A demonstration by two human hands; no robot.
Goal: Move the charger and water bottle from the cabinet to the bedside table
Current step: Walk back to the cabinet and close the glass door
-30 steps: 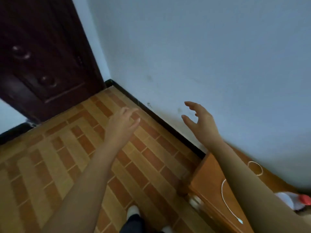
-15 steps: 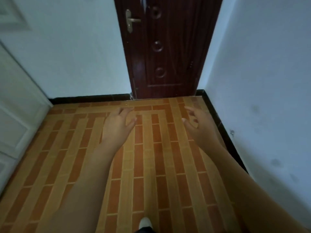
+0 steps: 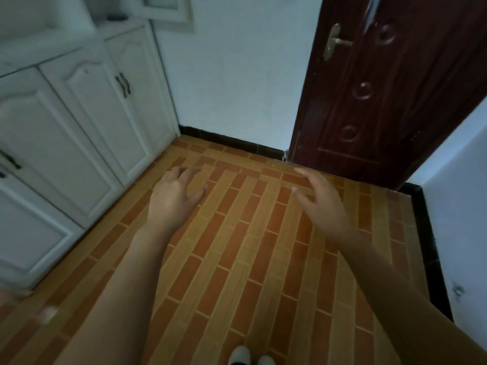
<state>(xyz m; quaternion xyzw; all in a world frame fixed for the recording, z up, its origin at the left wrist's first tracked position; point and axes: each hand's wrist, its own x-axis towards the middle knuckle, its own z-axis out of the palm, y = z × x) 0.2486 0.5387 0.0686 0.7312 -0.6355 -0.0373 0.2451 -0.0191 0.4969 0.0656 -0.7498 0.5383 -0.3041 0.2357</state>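
Note:
My left hand (image 3: 174,196) and my right hand (image 3: 322,204) are both stretched out in front of me over the brick-patterned floor, fingers spread, holding nothing. A white cabinet (image 3: 79,122) with panelled doors and dark handles stands along the left side, its doors shut. Its countertop shows at the top left with a small dark object (image 3: 117,16) on it, too blurred to identify. No charger, water bottle or bedside table is in view.
A dark brown door (image 3: 382,96) with a brass handle (image 3: 333,42) is at the upper right. White walls with black skirting enclose the far side and the right. My white shoes (image 3: 250,356) show at the bottom edge.
The view has swung left: the wooden bedside table with cable and bottle left the frame, the door shifted to the right, and the white cabinet came into sight. Both hands stay empty.

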